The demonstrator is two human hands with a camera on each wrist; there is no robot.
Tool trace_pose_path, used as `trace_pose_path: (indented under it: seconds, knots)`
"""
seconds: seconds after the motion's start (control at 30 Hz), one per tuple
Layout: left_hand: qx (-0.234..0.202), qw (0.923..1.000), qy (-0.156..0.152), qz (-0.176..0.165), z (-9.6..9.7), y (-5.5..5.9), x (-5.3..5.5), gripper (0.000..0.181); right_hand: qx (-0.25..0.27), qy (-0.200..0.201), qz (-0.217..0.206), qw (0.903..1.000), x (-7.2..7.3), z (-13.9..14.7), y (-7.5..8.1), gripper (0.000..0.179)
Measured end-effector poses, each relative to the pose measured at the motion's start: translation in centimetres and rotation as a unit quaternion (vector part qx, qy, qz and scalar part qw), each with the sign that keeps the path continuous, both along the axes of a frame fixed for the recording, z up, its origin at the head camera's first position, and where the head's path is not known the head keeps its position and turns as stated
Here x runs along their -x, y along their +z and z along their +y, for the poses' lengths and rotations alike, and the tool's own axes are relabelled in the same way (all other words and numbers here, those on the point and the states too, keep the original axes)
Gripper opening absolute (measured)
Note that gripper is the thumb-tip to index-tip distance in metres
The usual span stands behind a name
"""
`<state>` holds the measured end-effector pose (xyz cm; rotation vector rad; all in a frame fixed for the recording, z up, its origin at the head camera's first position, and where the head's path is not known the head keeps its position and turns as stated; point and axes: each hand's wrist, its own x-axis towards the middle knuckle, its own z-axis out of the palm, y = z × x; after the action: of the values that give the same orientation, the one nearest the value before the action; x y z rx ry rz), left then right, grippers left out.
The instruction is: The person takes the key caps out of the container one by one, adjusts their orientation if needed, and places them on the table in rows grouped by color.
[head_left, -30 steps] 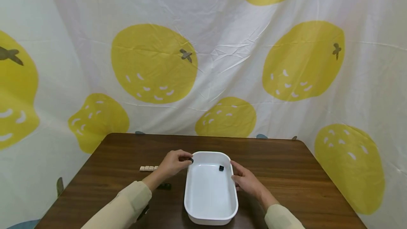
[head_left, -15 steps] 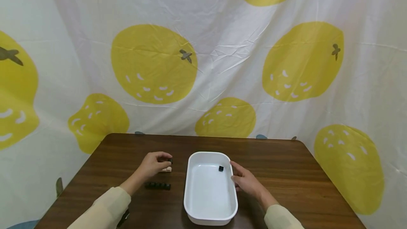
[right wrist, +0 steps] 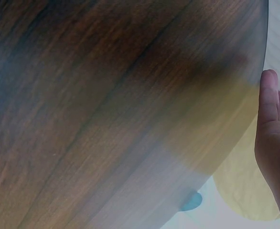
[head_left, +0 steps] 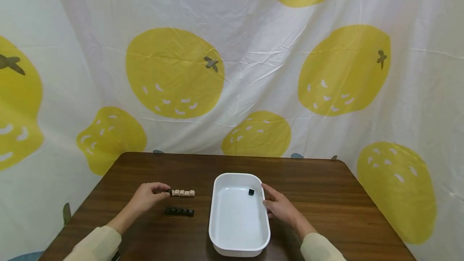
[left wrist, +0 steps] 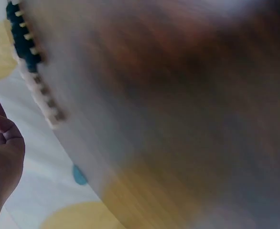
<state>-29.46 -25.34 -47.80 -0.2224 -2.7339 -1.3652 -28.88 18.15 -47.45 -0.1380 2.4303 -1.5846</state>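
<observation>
My left hand pinches a black keycap between thumb and fingertips, at the left end of a row of cream keycaps. Whether that keycap touches the row or the table, I cannot tell. Nearer to me lies a row of black keycaps. With fairly straight fingers, my right hand rests against the right side of a white rectangular tray. A single black keycap sits inside the tray, toward its far right. In the left wrist view, the left hand shows only at the left edge.
Everything stands on a dark wooden table with rounded far corners. Behind it hangs a white curtain printed with yellow lemons. The tray lies to the right of both keycap rows.
My left hand has moved left from the tray's far left rim to the left end of the cream row, carrying the black keycap. The right hand and tray stay nearly still.
</observation>
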Motion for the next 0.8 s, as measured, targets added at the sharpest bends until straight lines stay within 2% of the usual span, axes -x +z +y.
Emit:
trace_pose_path:
  seconds: [0.3,0.57,0.8]
  knots:
    - [0.036,0.9991,-0.009,-0.019,-2.7,-1.2,-0.7,0.023,-0.004,0.004,0.003,1.0,-0.1,0.0,0.1,0.058]
    - [0.031,0.9977,-0.019,-0.056,-2.9,-2.0,-1.1,0.024,-0.005,0.004,0.004,1.0,0.1,0.0,0.0,0.058]
    - [0.037,0.9967,-0.045,-0.056,-2.9,-2.5,-1.1,0.019,-0.002,-0.003,0.003,1.0,0.0,0.0,0.1,0.058]
